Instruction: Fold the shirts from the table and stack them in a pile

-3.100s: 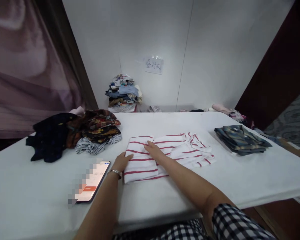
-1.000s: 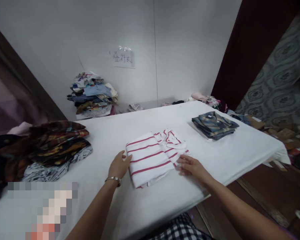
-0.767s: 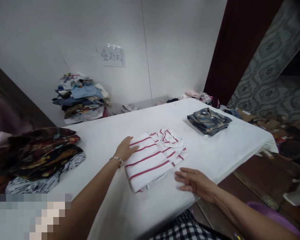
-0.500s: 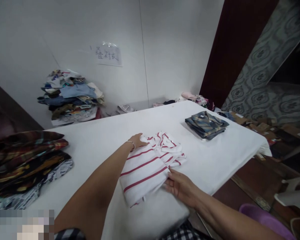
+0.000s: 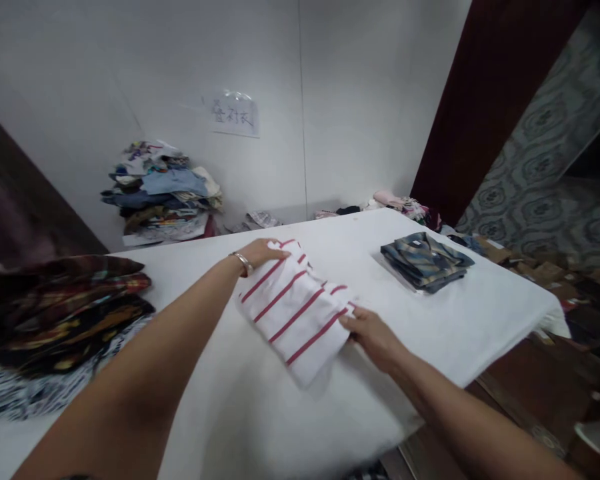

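1. Shirt [image 5: 297, 320] is over the table [image 5: 460, 333]; if it touches, I cannot tell.
2. My left hand [image 5: 263, 255] pinches its far corner, my right hand [image 5: 373, 333] its right side.
3. I seem to be adjusting the fold; next needs even grip.

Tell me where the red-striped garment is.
The red-striped garment is near the middle of the head view, held between the left hand and right hand, left of the folded plaid stack on the white table.
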A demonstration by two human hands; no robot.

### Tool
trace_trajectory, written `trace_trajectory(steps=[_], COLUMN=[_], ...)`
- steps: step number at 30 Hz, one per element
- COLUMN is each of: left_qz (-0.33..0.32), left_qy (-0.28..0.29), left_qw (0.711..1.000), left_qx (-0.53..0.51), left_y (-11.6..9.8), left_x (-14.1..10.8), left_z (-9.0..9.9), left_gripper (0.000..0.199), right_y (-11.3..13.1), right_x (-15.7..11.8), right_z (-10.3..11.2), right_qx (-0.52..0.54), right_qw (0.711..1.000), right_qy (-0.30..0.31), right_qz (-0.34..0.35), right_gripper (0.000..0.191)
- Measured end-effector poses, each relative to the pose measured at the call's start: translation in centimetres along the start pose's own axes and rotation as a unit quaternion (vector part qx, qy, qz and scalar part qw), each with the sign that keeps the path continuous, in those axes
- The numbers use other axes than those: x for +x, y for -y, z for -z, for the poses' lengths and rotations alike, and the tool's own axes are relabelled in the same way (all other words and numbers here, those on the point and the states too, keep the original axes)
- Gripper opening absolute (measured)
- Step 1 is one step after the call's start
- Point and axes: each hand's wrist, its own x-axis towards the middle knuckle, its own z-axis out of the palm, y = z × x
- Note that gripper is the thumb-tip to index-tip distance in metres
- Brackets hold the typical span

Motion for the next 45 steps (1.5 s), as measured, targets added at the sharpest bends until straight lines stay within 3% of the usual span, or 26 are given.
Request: trace_trajectory(steps=[3,6,9,13,15,17,20,23,25,27,29,31,35,37,41,45], left_qz=[-0.032,-0.076,-0.046,0.068,0.12,0.149,0.158,0.21,0.252,0.258,0.228,0.193,0.236,0.261,0.299,0.304], left_qy=[-0.061,-0.123,-0.123,-0.057,-0.055,-0.059,-0.04,-0.062,-0.093,-0.106,-0.121,-0.143,-0.101,-0.095,-0.145,-0.114], left_qw=[0.994,0.984,0.99,0.996,0.989,0.981,0.986,0.974,0.961,0.959,0.966,0.967,0.949,0.942,0.924,0.93], left_qx=[-0.085,-0.1,-0.057,-0.019,0.065,0.114,0.036,-0.063,-0.071,-0.047,0.005,0.081,0.18,0.187,0.188,0.172], left_y=[-3.1,-3.8,-0.6,5.6,7.2,7.6,6.7,5.8,5.5,5.7,5.9,6.1,6.1,6.1,6.3,5.9], left_x=[-3.8,-9.5,-16.3,-25.1,-28.3,-30.1,-30.4,-29.2,-28.3,-27.7,-27.3,-27.1,-27.0,-27.1,-27.5,-27.1], left_z=[4.8,6.2,3.5,-3.6,-6.2,-7.3,-6.7,-5.6,-5.5,-5.9,-6.6,-7.2,-7.3,-6.9,-6.2,-6.6], left_gripper=[0.05,0.048,0.043,0.032,0.026,0.024,0.039,0.064,0.067,0.066,0.063,0.056,0.049,0.053,0.066,0.063], right_y=[5.2,7.3,4.6,-2.5,-5.0,-5.9,-5.2,-4.1,-3.9,-4.3,-5.1,-5.8,-6.6,-6.7,-6.7,-6.2], right_x=[2.0,3.3,2.7,-0.5,-2.2,-3.4,-4.2,-4.1,-3.5,-2.6,-1.8,-1.4,-1.5,-1.7,-1.8,-1.9], right_z=[0.8,1.3,1.7,2.7,3.2,3.6,3.9,3.8,3.4,2.8,2.1,1.8,2.1,2.6,3.6,3.2], right_qx=[-0.118,-0.181,-0.257,-0.367,-0.397,-0.41,-0.387,-0.308,-0.277,-0.289,-0.316,-0.353,-0.469,-0.497,-0.507,-0.523], right_qw=[0.981,0.943,0.921,0.878,0.853,0.84,0.856,0.913,0.945,0.952,0.947,0.933,0.877,0.862,0.856,0.848], right_qy=[-0.009,0.005,0.042,0.153,0.216,0.237,0.245,0.234,0.168,0.096,0.056,0.034,0.014,0.025,-0.007,-0.007], right_qz=[0.156,0.278,0.289,0.268,0.262,0.264,0.24,0.127,0.046,0.005,0.015,0.06,0.103,0.101,0.103,0.083], right_gripper=[0.024,0.02,0.025,0.025,0.027,0.031,0.039,0.047,0.06,0.075,0.079,0.071,0.055,0.053,0.061,0.069])
